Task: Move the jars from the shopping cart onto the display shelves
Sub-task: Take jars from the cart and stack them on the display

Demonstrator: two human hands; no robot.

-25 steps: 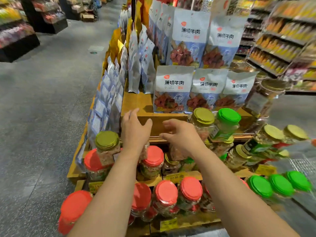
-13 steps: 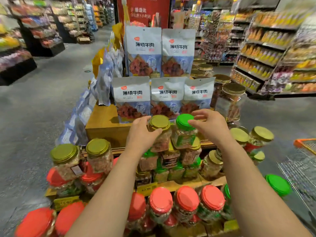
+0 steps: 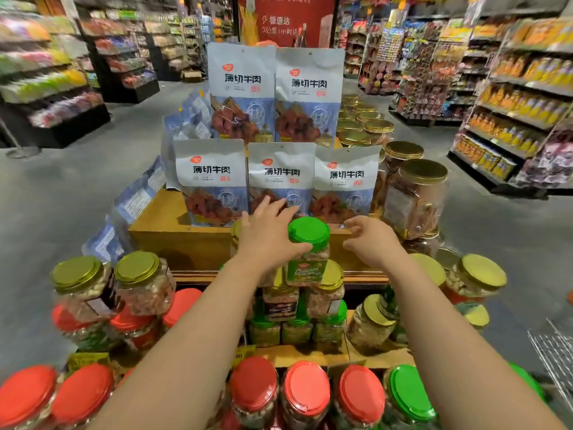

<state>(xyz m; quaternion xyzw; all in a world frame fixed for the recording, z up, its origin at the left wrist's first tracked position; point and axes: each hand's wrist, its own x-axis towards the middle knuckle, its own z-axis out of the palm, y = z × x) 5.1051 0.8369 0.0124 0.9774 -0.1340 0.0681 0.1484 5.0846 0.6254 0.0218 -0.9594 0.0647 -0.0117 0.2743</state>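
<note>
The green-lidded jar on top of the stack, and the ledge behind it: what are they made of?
Green-lidded jar: seemingly clear plastic, since nuts show through; glossy ribbed plastic lid. Yellow-brown ledge: likely wood or laminate, matte, with faint grain.

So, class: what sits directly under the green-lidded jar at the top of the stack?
The green-lidded jar stands on two gold-lidded jars, with green-lidded ones lower down. The left hand covers the jar's left side, so what lies beside it there is mostly hidden.
</note>
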